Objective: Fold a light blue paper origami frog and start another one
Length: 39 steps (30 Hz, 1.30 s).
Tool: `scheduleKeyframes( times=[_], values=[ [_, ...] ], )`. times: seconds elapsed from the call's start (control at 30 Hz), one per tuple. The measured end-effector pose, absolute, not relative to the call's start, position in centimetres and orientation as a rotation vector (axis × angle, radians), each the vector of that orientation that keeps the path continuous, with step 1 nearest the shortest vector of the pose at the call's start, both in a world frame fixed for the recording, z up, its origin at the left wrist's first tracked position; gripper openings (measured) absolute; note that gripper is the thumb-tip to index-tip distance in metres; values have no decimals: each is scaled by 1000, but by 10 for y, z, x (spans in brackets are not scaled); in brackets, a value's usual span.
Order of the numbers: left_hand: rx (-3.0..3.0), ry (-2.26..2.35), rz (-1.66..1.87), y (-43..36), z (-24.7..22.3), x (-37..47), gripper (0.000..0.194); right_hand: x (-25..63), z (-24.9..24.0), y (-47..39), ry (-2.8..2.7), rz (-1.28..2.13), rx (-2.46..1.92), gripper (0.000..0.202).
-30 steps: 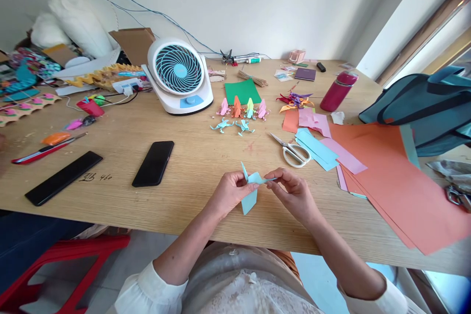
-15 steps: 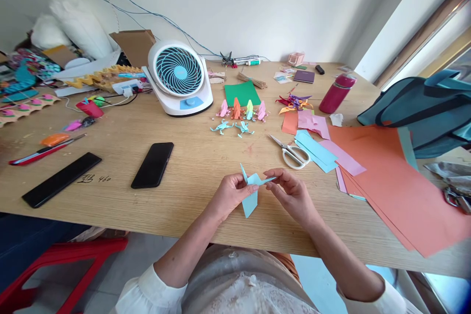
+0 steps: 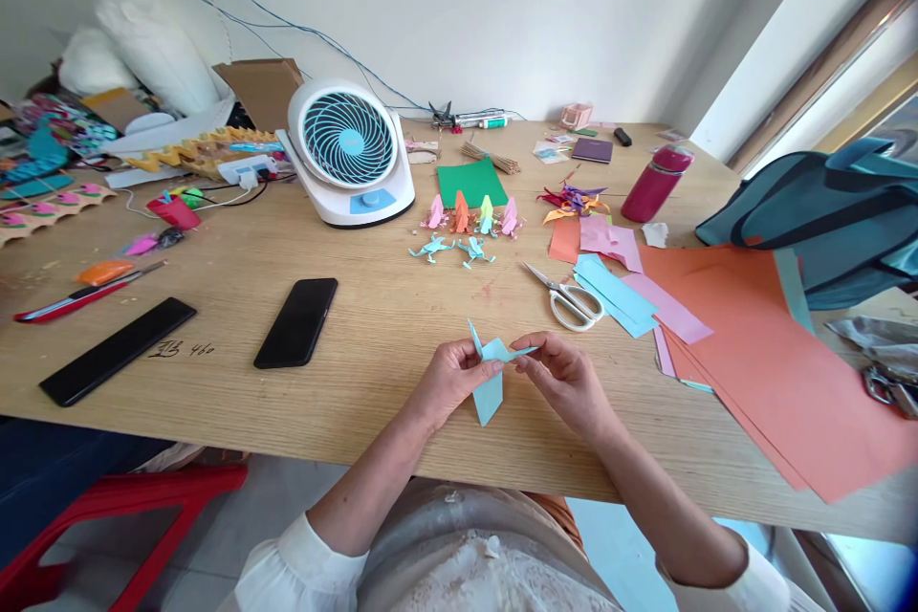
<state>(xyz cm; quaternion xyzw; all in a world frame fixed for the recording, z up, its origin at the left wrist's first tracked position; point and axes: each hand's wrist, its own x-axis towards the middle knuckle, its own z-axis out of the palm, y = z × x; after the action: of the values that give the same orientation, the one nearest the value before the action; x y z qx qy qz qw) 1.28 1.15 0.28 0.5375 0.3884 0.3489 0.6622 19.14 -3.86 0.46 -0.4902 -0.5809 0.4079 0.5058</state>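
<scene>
One folded blue paper: between my hands, over the worktop near its front edge.
Left hand: thumb and fingers closed on the paper's middle; I should hold it firm.
Right hand: fingertips pinched on the narrow point; I should press lightly, evenly.
Scissors: beyond my right hand, apart.

Folded paper light blue; bottle magenta; blouse apparently lace-patterned.

There's 1 held blue paper — 6 small figures, 1 fan.
</scene>
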Motion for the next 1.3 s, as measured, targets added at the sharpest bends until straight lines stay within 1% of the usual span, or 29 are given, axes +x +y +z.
scheduleKeyframes(
  times=[0.3,0.6,0.77,1.13,1.3],
  values=[
    [1160,804,793,10,9,11,34,192,2,-36,-1316,1084,-1159,22],
    [1185,836,791,8,8,10,36,190,10,-36,-1246,1129,-1150,31],
    [1235,874,772,8,5,9,35,189,7,-35,-1263,1139,-1141,28],
    [1311,932,743,7,3,10,25,192,-1,-34,-1382,1064,-1161,21],
    [1283,935,762,6,3,11,28,191,-1,-35,-1375,1090,-1168,21]
  ],
)
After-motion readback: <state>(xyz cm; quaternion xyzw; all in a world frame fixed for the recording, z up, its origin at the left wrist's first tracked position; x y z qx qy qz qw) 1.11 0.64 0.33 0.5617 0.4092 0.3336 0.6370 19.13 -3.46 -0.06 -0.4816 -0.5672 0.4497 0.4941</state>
